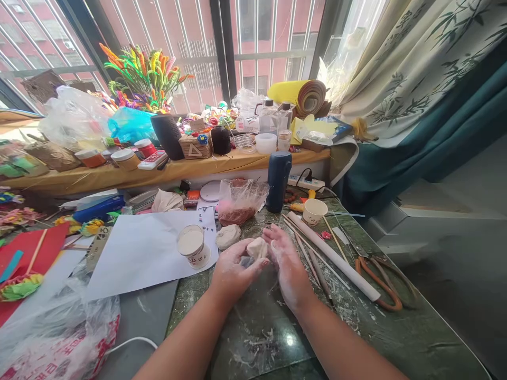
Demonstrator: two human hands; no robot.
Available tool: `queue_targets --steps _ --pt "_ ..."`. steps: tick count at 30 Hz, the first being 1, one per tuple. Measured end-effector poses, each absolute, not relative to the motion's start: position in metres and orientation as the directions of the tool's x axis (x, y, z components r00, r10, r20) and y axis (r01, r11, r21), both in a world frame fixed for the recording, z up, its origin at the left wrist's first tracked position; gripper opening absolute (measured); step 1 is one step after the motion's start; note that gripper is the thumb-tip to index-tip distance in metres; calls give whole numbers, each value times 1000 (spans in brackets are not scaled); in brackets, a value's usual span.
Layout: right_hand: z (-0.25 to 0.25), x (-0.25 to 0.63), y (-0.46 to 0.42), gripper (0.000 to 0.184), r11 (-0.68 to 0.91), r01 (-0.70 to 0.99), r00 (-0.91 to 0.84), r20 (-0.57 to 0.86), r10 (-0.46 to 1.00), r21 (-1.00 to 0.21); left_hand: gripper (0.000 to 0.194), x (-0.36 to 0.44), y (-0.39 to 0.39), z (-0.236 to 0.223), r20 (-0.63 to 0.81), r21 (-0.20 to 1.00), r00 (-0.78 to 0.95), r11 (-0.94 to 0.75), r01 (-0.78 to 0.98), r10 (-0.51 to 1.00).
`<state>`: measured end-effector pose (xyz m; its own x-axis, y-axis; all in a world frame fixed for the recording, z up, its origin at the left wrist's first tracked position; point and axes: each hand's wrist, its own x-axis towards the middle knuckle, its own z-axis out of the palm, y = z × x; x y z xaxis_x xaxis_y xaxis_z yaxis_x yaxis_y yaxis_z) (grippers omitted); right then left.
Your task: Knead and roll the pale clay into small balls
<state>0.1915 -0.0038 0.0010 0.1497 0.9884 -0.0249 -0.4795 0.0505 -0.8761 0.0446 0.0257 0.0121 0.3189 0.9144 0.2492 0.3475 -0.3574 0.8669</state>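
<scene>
A pale lump of clay (258, 248) sits in my left hand (233, 272), between its thumb and fingers. Dusted with white powder, my right hand (289, 269) is beside the lump with its fingers stretched out and close together; whether its palm touches the clay I cannot tell. Just behind my left hand lies a second lump of clay (228, 237) on the table. Left of that stands a paper cup (191, 245) filled with pale powder, on a white sheet of paper (138, 253).
Right of my hands lie a white rolling rod (336, 258), thin sticks and scissors (384, 285) with orange handles. Behind stand a dark blue cylinder (278, 182), another paper cup (315, 211) and a plastic bag (240, 203) of reddish material. A crinkled plastic bag (59, 327) is front left.
</scene>
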Motion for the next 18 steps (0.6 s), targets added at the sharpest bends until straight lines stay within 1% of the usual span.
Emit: queue_targets --steps 2,3,5,7,9,11,12,14,16,18 --pt "0 189 -3 52 -61 -524 30 -90 995 -850 46 39 27 11 365 805 324 -471 361 873" --pt "-1 188 -4 50 -111 -526 -42 -104 994 -843 50 37 28 10 402 775 341 -514 367 850" --pt "-4 185 -7 51 -179 -497 -165 -110 980 -849 58 35 30 7 425 734 391 -564 380 816" --pt "-7 183 -10 55 -177 -449 -235 -75 969 -876 66 34 31 3 410 725 429 -573 383 805" --pt "-8 183 -12 55 -83 -396 -230 11 973 -914 75 34 33 0 399 745 450 -569 349 799" --pt "-7 185 -12 52 43 -326 -180 107 978 -944 91 34 34 -1 409 769 488 -579 270 771" --pt "-5 186 -12 53 79 -293 -162 131 978 -953 98 34 34 -1 413 776 519 -587 230 749" --pt "-2 189 -11 56 69 -252 -158 112 981 -965 106 35 34 -1 407 783 575 -595 181 710" --pt "1 190 -11 58 -5 -231 -196 42 980 -973 113 36 33 0 380 803 601 -573 163 703" --pt "1 190 -13 58 -80 -199 -247 -29 969 -977 125 37 30 0 333 850 617 -510 130 713"
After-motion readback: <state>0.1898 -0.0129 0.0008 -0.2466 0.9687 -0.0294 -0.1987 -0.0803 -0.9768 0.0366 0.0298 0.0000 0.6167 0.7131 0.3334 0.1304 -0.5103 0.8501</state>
